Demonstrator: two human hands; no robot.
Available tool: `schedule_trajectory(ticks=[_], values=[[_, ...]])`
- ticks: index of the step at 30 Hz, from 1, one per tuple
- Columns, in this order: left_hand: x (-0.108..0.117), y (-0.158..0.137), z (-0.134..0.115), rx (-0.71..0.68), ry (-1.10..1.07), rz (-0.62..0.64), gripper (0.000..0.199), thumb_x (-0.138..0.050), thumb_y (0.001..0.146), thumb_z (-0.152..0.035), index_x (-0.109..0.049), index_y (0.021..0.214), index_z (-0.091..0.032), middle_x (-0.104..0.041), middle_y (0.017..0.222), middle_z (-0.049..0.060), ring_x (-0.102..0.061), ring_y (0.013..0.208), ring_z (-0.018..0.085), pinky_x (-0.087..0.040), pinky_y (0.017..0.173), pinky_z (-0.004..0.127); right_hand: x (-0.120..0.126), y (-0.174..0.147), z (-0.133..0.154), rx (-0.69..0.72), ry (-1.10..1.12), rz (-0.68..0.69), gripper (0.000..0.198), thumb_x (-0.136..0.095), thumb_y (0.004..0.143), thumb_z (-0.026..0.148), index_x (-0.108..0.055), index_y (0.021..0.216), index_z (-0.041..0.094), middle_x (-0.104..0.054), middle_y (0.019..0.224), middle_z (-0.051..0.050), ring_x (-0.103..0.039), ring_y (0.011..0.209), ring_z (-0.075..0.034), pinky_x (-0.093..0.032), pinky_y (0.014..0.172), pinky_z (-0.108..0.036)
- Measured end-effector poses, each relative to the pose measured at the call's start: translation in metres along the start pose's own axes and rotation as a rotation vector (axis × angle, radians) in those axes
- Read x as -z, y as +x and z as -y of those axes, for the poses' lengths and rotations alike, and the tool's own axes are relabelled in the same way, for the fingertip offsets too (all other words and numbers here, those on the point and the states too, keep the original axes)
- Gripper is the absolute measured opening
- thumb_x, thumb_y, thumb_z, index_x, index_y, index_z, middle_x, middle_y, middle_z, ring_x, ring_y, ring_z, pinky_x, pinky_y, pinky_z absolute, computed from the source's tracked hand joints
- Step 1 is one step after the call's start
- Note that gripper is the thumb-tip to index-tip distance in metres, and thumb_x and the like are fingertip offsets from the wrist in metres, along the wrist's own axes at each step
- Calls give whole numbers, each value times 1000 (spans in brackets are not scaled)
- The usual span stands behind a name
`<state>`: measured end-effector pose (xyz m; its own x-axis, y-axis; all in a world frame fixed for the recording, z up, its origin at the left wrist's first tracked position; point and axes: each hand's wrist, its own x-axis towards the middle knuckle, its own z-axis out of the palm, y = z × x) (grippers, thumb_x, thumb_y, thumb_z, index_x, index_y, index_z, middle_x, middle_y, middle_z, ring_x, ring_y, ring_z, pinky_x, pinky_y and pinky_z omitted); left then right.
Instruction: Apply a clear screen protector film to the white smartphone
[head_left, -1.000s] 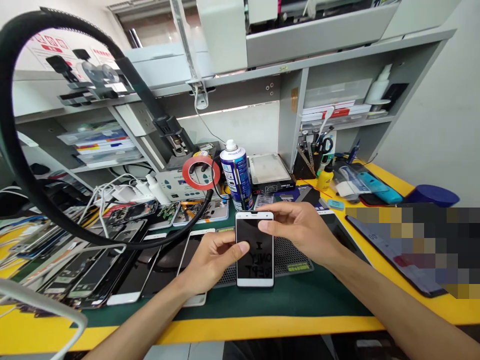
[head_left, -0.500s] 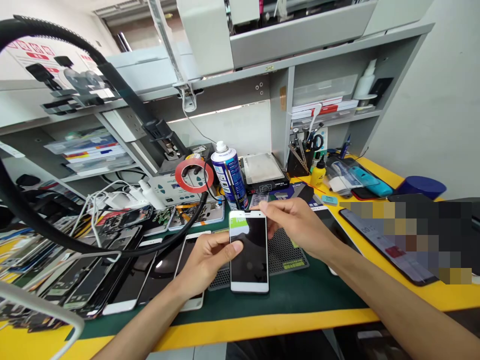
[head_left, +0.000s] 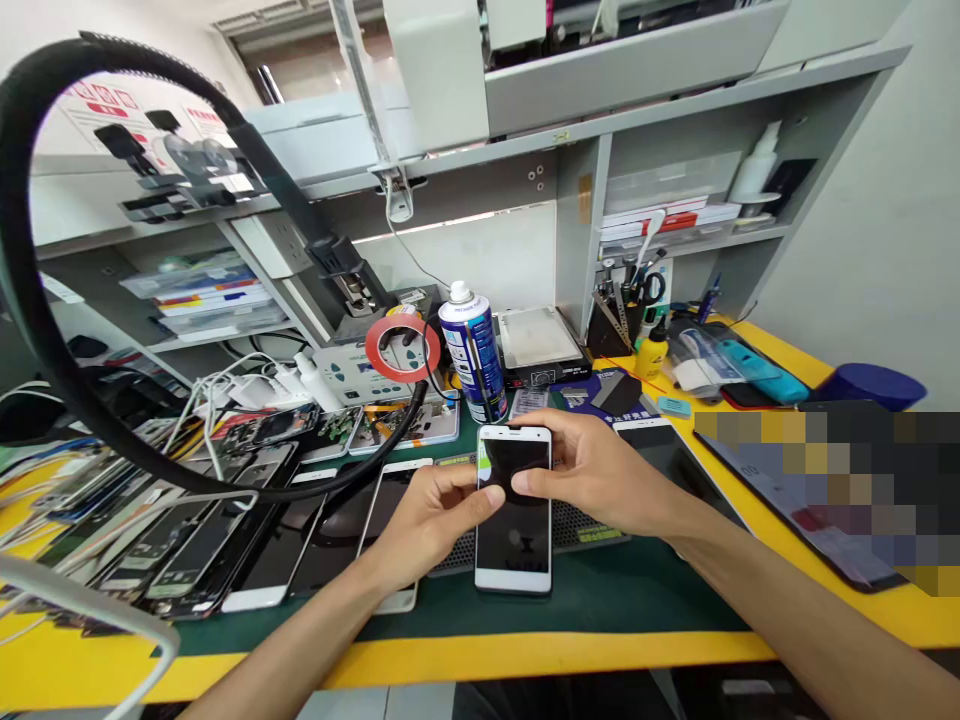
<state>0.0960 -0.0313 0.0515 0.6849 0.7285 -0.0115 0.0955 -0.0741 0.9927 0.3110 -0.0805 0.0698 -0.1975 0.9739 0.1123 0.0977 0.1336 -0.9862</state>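
A white smartphone (head_left: 514, 540) with a dark screen stands tilted up toward me over the green mat, between both hands. My left hand (head_left: 431, 515) grips its left edge, thumb on the glass and fingers behind. At the upper right, my right hand (head_left: 592, 470) is closed on the same phone; its thumb lies on the screen and its index finger reaches along the top edge. The fingers behind the phone are hidden. A bright green and white reflection shows on the left of the glass. Under the hands lies a black perforated mat (head_left: 592, 527).
A blue spray can (head_left: 474, 355) and a roll of red tape (head_left: 371, 345) stand behind the phone. Several phones and parts crowd the left, with a black hose (head_left: 82, 440) looping over them. A yellow bottle (head_left: 651, 355) and another white phone (head_left: 697, 465) are at right.
My right hand has come down from the phone's top edge, and its thumb now presses on the screen. The left hand keeps its hold. The whole view has shifted slightly.
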Motion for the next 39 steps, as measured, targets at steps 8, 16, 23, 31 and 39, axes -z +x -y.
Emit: schedule_trajectory(ticks=[8,16,23,31,39], values=[[-2,0,-8,9,-31,46,34,-76,83,-37,-68,111,-18,-66,94,5,-57,81,18,-45,72,28,-4,1,-5,-74,21,85,36,-71,87,39,-70,119,24,-69,91,-3,-59,67,-15,-49,54,-25],[5,0,-5,41,-55,39,26,-67,90,-43,-75,91,-18,-62,68,-1,-58,59,13,-44,56,24,-5,0,-5,-90,33,141,42,-72,86,40,-70,125,25,-72,91,-4,-67,74,-21,-55,57,-30],[6,2,0,48,-141,3,35,-66,91,-45,-72,69,-18,-68,63,1,-64,53,15,-49,51,25,-8,-1,-3,-141,58,146,39,-73,85,36,-71,122,24,-74,90,-4,-69,72,-22,-56,55,-29],[9,6,1,131,-226,55,55,-53,95,-56,-74,74,-10,-71,65,9,-67,54,19,-58,51,29,-8,0,0,-164,22,132,41,-71,86,31,-69,125,21,-73,87,-4,-65,67,-17,-55,51,-24],[9,2,-2,69,-130,99,31,-66,90,-43,-69,89,-12,-63,69,1,-65,57,15,-59,52,27,-7,-2,1,-141,33,123,40,-75,82,26,-71,121,21,-68,76,0,-57,58,-11,-50,48,-20]])
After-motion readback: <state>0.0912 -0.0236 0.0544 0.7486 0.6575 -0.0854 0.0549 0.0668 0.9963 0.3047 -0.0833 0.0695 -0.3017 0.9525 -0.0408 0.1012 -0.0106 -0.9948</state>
